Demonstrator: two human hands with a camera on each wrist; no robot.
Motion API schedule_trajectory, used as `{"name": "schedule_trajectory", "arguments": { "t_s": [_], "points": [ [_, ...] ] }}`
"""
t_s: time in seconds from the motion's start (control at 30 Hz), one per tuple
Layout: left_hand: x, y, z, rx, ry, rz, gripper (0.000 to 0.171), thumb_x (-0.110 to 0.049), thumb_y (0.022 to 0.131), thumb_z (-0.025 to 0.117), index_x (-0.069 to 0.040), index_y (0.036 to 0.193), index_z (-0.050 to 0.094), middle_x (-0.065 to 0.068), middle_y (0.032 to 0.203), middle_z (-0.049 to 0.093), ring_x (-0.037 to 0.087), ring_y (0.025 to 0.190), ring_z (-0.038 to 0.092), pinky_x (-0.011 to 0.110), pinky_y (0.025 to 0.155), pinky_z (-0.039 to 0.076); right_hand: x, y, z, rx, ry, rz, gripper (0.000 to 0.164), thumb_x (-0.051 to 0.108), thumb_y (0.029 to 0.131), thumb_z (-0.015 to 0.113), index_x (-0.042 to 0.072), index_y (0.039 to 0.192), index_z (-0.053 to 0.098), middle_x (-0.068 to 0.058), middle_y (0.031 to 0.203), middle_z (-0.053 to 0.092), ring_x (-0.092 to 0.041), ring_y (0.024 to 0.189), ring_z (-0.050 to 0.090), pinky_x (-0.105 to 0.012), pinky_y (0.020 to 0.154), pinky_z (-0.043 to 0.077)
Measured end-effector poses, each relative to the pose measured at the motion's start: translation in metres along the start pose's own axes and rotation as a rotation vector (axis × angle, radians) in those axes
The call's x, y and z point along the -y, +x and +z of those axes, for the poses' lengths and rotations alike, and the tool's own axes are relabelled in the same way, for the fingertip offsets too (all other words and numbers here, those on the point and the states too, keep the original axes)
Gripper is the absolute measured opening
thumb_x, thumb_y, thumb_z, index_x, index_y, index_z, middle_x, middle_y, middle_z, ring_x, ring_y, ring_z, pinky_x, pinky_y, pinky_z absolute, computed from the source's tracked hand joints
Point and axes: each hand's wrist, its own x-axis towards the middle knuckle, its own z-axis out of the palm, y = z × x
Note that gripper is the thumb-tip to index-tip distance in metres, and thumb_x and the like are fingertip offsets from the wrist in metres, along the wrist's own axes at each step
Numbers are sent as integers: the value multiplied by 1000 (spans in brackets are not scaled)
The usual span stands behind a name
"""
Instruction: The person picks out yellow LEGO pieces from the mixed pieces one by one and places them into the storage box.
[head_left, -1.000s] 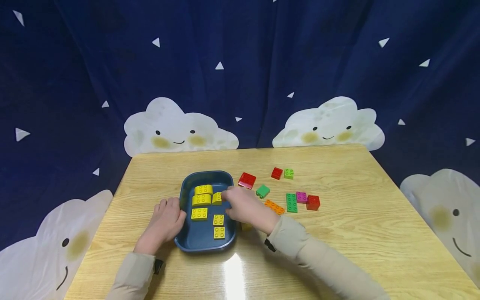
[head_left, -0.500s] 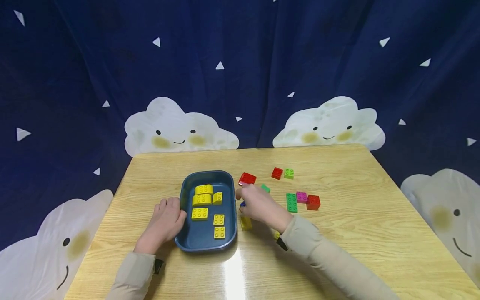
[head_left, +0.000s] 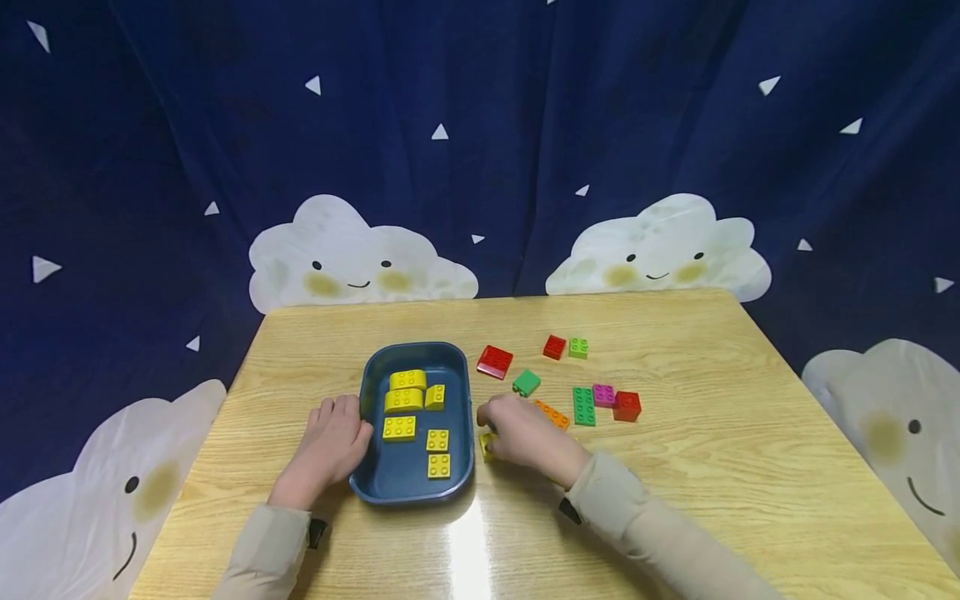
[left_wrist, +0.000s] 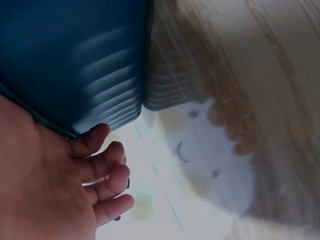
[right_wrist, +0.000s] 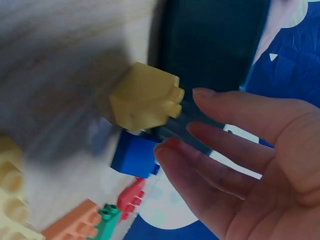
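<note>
My left hand (head_left: 327, 447) rests against the left side of a dark blue tray (head_left: 411, 502), its fingers loosely bent. In the left wrist view those fingers (left_wrist: 107, 187) enclose nothing beside the tray's outer wall. Yellow toy bricks, among them a six-stud brick (head_left: 399, 428), lie inside the tray. Just right of the tray, my right hand (head_left: 534, 439) hovers low over a yellow brick (head_left: 487, 448). The right wrist view shows thumb and fingers apart, facing this yellow brick (right_wrist: 142, 97) and a blue brick (right_wrist: 132, 155) without gripping either.
Right of the tray lie a red brick (head_left: 495, 362), a green brick (head_left: 527, 383), an orange brick (head_left: 552, 415), a long green brick (head_left: 583, 406), a magenta brick (head_left: 603, 395) and a red cube (head_left: 627, 407). A dark blue curtain (head_left: 495, 150) hangs behind the table.
My right hand has left the tray's inside, moved right over the rim and then slightly down to the yellow brick. A slanted yellow brick stays in the tray. The left hand is still.
</note>
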Motion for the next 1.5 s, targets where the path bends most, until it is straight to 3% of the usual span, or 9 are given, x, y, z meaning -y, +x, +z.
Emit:
{"name": "schedule_trajectory", "arguments": {
  "t_s": [0.23, 0.47, 0.7, 1.07, 1.3, 1.5],
  "points": [
    [1, 0, 1, 2, -5, -4, 19, -20, 89, 44, -2, 94, 45, 8, 85, 41, 29, 84, 36, 42, 75, 28, -6, -3, 17, 1, 35, 4, 34, 1, 62, 74, 4, 96, 70, -6, 88, 67, -17, 75, 56, -32, 71, 49],
    [1, 1, 2, 13, -5, -12, 20, -21, 89, 44, -2, 95, 45, 8, 87, 42, 29, 85, 36, 42, 76, 28, -8, -3, 29, 12, 35, 19, 36, 4, 66, 75, 5, 101, 69, -8, 96, 67, -18, 84, 61, -35, 79, 50],
    [0, 1, 1, 14, -5, -10, 20, -21, 89, 43, -2, 95, 45, 8, 86, 42, 28, 84, 36, 42, 75, 28, -10, -4, 35, -39, 18, 9, 35, 4, 65, 75, 6, 99, 70, -7, 93, 66, -19, 84, 61, -35, 78, 50],
    [2, 1, 2, 5, -6, 0, 19, -20, 89, 42, -3, 93, 44, 8, 85, 41, 28, 83, 36, 42, 75, 27, -9, -3, 32, -30, 38, 13, 35, 3, 65, 76, 6, 99, 70, -5, 89, 66, -15, 77, 57, -32, 75, 50],
    [2, 1, 3, 3, -10, -2, 18, -20, 89, 41, -3, 92, 44, 7, 84, 41, 28, 83, 35, 41, 75, 27, -10, -2, 21, -50, 59, -3, 29, -1, 64, 74, 5, 91, 68, 0, 77, 59, -15, 69, 52, -28, 66, 47],
    [2, 0, 2, 8, -7, -4, 18, -20, 89, 41, -3, 93, 44, 8, 85, 41, 28, 83, 35, 41, 75, 27, -10, -3, 10, -47, 40, 4, 36, 2, 65, 75, 3, 101, 69, -7, 92, 65, -20, 85, 59, -34, 78, 50]
  ]
}}
